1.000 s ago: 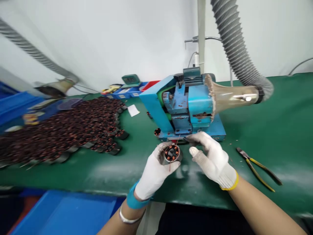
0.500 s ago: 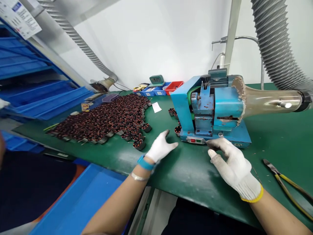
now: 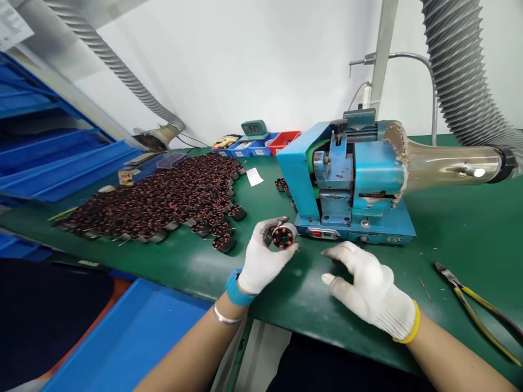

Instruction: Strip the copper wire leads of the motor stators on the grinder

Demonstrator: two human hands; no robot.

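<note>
Far to my left, smooth blue plastic bins [image 3: 61, 163] sit stacked on a rack, and a ribbed grey hose [image 3: 118, 65] slants down the white wall above them. On the green matte bench [image 3: 196, 261] lies a broad heap of stators [image 3: 163, 201], small dark rings wound with coppery wire, thinning out to loose pieces at its near edge. Behind the heap are little blue and red trays [image 3: 265, 144] with a small green clock [image 3: 254, 128] on them.

My left hand [image 3: 263, 256], in a white knitted glove grimed grey at the fingertips, is closed around one stator [image 3: 283, 237], a short metal cylinder showing orange-red coils on its open face. I hold it just above the bench, right in front of the blue machine [image 3: 347, 185].

That machine is boxy painted metal, chipped and rust-flecked, standing close behind both hands. A clear, dusty funnel [image 3: 441, 163] leads from its right side into a thick corrugated hose [image 3: 461, 71].

My right hand [image 3: 368, 286], gloved in white knit with a yellow cuff, rests on the bench with fingers loosely spread, holding nothing. Further right lie yellow-handled pliers [image 3: 474, 305], well apart from it.
</note>
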